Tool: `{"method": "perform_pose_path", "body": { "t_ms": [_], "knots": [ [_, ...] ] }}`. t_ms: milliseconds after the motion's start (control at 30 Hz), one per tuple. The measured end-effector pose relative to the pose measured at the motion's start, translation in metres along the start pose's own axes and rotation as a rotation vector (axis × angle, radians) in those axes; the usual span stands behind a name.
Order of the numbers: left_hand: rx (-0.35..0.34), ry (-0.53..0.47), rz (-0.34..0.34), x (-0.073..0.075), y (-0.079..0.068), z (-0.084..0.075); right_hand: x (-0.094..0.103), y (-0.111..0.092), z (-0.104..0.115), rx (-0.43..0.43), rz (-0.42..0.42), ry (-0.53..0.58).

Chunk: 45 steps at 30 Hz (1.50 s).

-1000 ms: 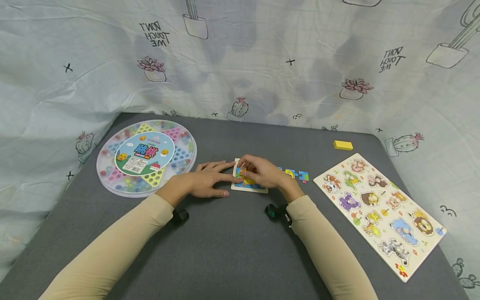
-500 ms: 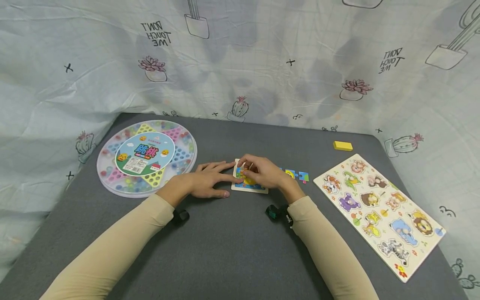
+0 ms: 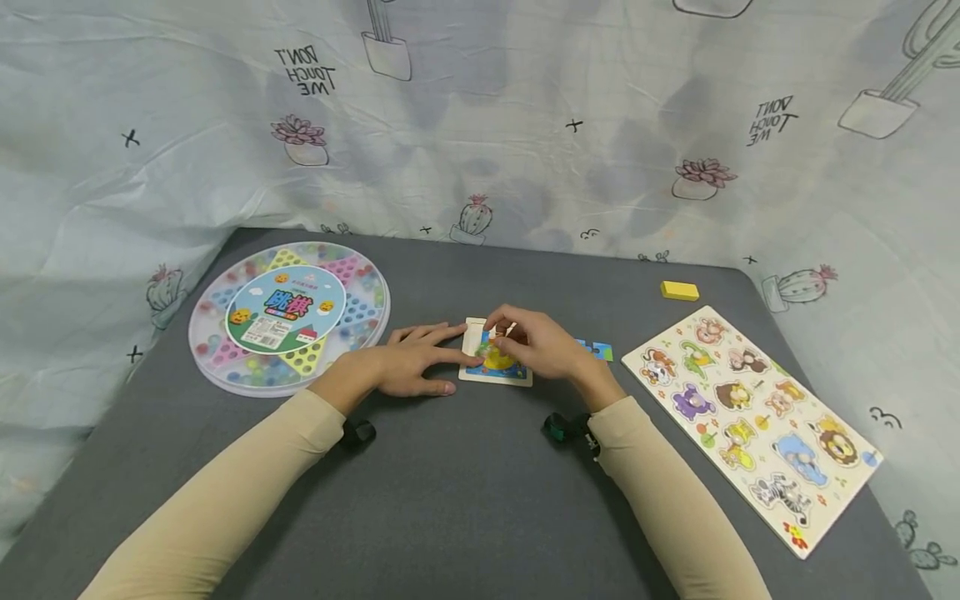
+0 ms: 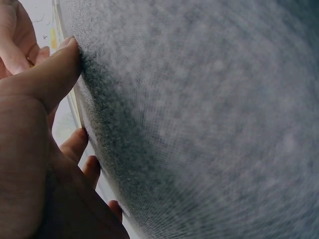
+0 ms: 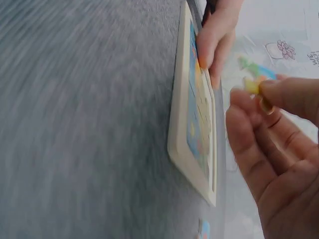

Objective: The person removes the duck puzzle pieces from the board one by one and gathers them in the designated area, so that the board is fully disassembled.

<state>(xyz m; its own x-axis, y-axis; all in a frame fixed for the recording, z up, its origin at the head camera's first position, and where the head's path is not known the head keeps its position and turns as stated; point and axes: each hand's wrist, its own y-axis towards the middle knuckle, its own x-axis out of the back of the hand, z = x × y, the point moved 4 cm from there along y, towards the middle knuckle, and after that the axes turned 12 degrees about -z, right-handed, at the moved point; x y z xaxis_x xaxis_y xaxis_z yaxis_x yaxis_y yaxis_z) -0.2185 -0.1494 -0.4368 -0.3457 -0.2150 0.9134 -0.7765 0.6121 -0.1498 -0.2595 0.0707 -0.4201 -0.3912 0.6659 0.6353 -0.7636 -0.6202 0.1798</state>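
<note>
Two hands are working near the centre of the head view, over a small puzzle (image 3: 472, 335) that is lying flat on the grey table (image 3: 450, 508). The left hand (image 3: 416, 360) is spreading its fingers out straight, palm down; one fingertip is resting on the puzzle's picture, another is touching its upper-left edge, and the thumb is pointing right, apart from it. The right hand (image 3: 536, 343) is pinching a small piece (image 5: 251, 85) between thumb and fingertip; in the right wrist view the piece is showing yellow at the right of the frame, clear of the puzzle. A pale strip is showing along the puzzle's left and upper part, while yellow and blue are filling much of the rest.

Loose pieces (image 3: 600, 351) are lying just right of the right hand, which is partly covering them. A round game (image 3: 367, 333) is occupying the left of the frame, its marbles showing through a clear cover. An animal board (image 3: 750, 433) is lying aslant at the right, and a yellow block (image 3: 679, 291) is sitting above it. A printed sheet (image 3: 510, 108) is hanging behind the table.
</note>
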Motion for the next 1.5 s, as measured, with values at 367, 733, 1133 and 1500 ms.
{"method": "perform_pose_path", "body": {
  "t_ms": [367, 733, 1133, 1500],
  "knots": [
    [0.004, -0.002, -0.024, 0.001, -0.004, 0.002, 0.022, -0.022, -0.002, 0.039, -0.092, 0.031],
    [-0.02, -0.043, -0.041, -0.001, -0.005, 0.001, 0.035, -0.044, -0.011, -0.024, -0.09, 0.074],
    [-0.032, -0.033, -0.05, -0.001, -0.002, -0.001, 0.05, -0.068, -0.026, -0.003, -0.131, 0.043],
    [-0.047, -0.036, -0.062, 0.001, -0.001, -0.004, 0.053, -0.08, -0.035, -0.077, -0.124, 0.036]
  ]
}}
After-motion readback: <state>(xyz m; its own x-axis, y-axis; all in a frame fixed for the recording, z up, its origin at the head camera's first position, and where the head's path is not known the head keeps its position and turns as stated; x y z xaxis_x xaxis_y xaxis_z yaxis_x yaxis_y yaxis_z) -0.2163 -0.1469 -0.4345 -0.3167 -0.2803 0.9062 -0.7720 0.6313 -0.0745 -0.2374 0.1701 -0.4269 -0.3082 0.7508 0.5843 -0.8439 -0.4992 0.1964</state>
